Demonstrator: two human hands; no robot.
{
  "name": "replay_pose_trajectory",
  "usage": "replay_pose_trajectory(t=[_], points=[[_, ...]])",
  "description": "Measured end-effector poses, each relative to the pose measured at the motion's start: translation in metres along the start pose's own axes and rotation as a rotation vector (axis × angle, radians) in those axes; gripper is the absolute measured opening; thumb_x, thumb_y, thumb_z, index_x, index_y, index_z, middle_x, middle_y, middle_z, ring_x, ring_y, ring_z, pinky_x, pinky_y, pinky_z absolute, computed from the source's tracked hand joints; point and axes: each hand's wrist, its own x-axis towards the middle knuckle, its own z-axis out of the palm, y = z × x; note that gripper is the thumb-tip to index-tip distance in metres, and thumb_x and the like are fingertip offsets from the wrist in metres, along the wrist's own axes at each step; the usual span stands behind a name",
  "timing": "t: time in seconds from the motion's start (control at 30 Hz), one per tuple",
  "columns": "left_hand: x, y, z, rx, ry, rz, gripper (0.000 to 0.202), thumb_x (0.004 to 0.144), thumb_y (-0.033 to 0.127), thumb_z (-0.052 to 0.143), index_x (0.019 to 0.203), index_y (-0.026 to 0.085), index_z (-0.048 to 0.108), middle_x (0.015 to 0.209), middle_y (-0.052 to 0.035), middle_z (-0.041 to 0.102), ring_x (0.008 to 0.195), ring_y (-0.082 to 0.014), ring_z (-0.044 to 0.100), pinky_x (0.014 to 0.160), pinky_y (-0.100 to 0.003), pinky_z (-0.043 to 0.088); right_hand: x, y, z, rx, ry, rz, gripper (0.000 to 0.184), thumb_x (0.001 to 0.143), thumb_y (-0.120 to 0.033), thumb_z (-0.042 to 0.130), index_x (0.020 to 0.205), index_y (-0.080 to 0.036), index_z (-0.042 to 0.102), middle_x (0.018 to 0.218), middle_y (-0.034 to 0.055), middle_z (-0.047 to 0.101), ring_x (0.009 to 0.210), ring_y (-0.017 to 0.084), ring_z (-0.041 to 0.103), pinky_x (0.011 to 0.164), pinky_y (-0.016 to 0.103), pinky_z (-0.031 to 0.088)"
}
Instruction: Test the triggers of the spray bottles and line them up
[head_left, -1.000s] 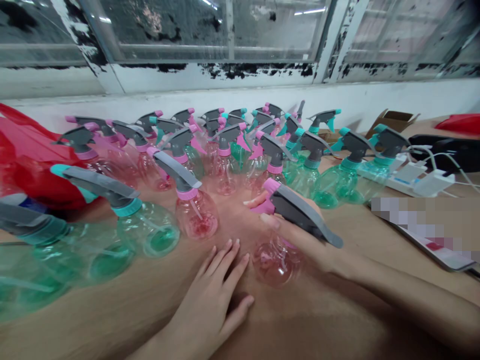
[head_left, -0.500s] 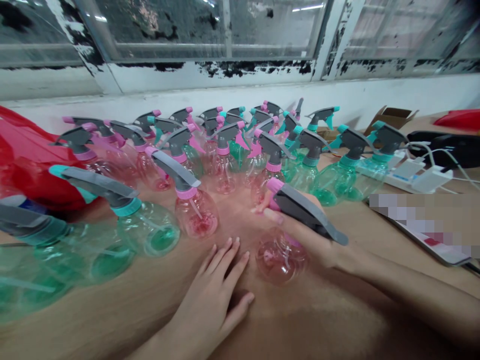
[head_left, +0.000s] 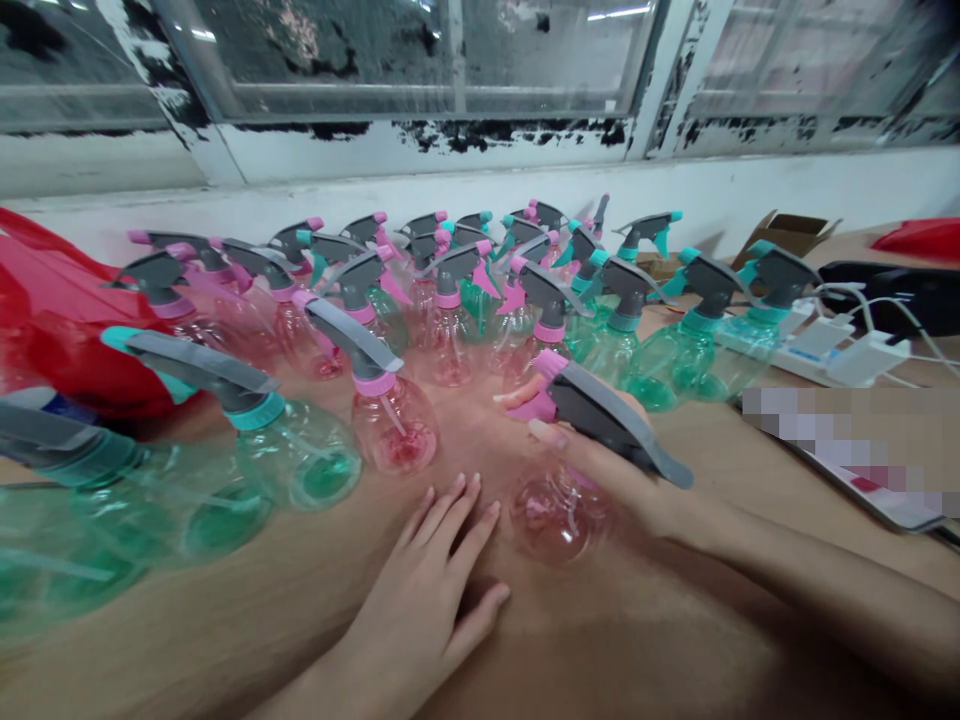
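Observation:
My right hand (head_left: 634,480) is closed round the neck of a pink spray bottle (head_left: 551,515), with fingertips at its pink trigger. The bottle has a grey and pink spray head and a clear pink round body; part of the body is hidden by my hand. My left hand (head_left: 435,580) lies flat on the wooden table (head_left: 600,650) to the left of that bottle, fingers spread, holding nothing. Just beyond my left fingers stands another pink spray bottle (head_left: 394,420). Left of it is a green spray bottle (head_left: 296,450) with a teal collar.
Several pink and green spray bottles (head_left: 450,340) crowd the back, below the window wall. At left lies a red plastic bag (head_left: 75,330). On the right are a power strip with white plugs (head_left: 862,350), a partly blurred flat device (head_left: 840,470) and a cardboard box (head_left: 784,240).
My right forefinger has straightened slightly and the pink trigger now shows further out from the spray head. The held bottle has shifted a little; my left hand stays put.

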Motion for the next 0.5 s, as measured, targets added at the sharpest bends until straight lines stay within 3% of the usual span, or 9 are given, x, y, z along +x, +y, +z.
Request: replay_pose_trajectory(t=[0.5], points=[[-0.0004,0.0000,0.0000,-0.001,-0.006,-0.005,0.055,0.096,0.037,0.054,0.145,0.015,0.041,0.154,-0.0148,0.034,0.140,-0.0307,0.034,0.109,-0.054,0.035,-0.0024,0.0069,0.0042,0.046,0.013,0.040,0.015,0.091,-0.039,0.058,0.095,-0.026,0.064,0.083,0.0003,0.063,0.075,0.019,0.060,0.068,0.034,0.050]])
